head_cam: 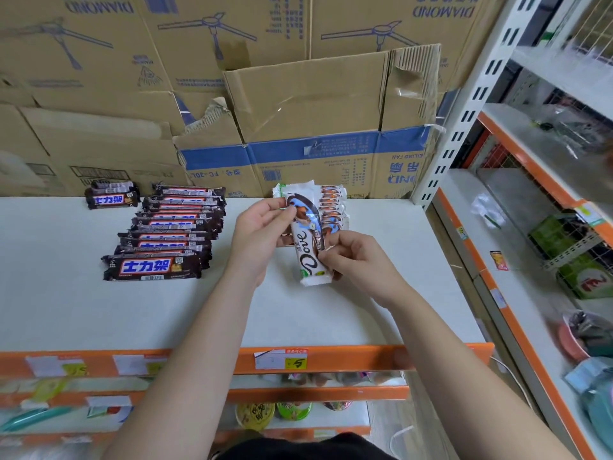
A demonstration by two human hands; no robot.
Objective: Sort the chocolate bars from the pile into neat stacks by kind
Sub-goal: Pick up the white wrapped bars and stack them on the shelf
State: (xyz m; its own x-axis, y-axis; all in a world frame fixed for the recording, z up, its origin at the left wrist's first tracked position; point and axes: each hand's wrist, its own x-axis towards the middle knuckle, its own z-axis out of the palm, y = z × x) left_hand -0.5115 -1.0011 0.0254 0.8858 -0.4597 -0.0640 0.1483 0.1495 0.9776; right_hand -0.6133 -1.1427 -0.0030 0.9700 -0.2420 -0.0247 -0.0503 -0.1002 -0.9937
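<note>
Pinching opposite sides, left hand and right hand hold one Dove bar.

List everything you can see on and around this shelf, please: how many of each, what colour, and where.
held bar: one, white with a brown swirl, above the shelf top, between both hands
row of white bars: several, overlapping, white and orange-brown, behind the held bar
row of dark bars: about nine, dark brown with blue lettering, overlapping, left on the shelf top
small dark stack: at least two, dark brown, far left at the back
shelf top: one, white, orange front edge
price tags: several, white and yellow, on the orange edge
cardboard boxes: several, brown, one with a blue band, behind the shelf top
cups: about three, yellow and green, shelf below
left hand: pinches the held bar's upper part
right hand: pinches its lower side
</note>
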